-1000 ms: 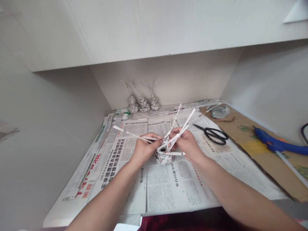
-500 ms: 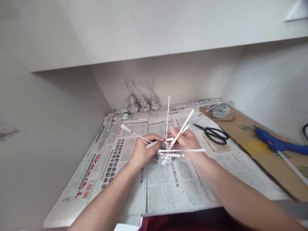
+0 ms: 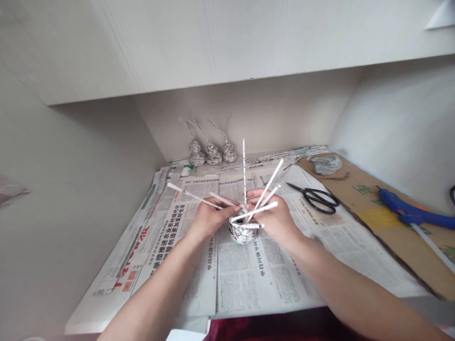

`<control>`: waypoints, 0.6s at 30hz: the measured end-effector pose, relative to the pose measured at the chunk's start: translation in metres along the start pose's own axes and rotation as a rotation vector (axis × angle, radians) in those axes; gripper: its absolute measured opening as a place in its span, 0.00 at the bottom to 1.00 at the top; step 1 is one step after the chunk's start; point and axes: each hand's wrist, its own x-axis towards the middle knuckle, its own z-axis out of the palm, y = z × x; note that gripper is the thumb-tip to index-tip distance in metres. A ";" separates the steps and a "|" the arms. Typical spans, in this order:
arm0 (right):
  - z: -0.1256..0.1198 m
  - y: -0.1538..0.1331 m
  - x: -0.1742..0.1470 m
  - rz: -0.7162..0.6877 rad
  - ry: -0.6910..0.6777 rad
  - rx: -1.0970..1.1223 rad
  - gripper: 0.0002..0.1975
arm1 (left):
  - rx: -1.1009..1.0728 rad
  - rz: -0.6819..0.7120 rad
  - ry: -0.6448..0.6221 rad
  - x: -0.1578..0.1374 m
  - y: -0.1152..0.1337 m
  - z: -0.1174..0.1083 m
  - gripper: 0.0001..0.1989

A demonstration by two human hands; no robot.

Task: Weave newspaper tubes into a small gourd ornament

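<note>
Over newspaper sheets (image 3: 241, 286), the left hand (image 3: 209, 220) and right hand (image 3: 277, 219) flank a woven paper vessel (image 3: 242, 235), the left pinching rolled-paper tubes (image 3: 192, 194), the right's grip too hidden to tell. Uneven pulling could loosen the whole weave; too sharp a bend could crease one tube

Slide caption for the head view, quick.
Hands at a woven base bristling with paper strips, scissors and glue gun to the right.

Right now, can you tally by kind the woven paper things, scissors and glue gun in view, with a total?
Paper gourds at the back: 3
Woven piece at the hands: 1
Scissors: 1
Glue gun: 1
Total: 6
</note>
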 end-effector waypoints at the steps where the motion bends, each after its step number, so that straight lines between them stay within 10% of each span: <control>1: 0.001 0.000 0.000 -0.015 0.005 -0.015 0.13 | -0.011 -0.021 -0.004 0.000 -0.001 0.000 0.11; 8: 0.004 -0.001 -0.003 -0.101 0.007 -0.069 0.14 | -0.219 -0.062 -0.010 0.000 -0.012 0.012 0.11; 18: 0.005 0.002 -0.004 -0.104 -0.049 -0.032 0.12 | 0.013 0.032 0.030 -0.001 -0.009 0.011 0.09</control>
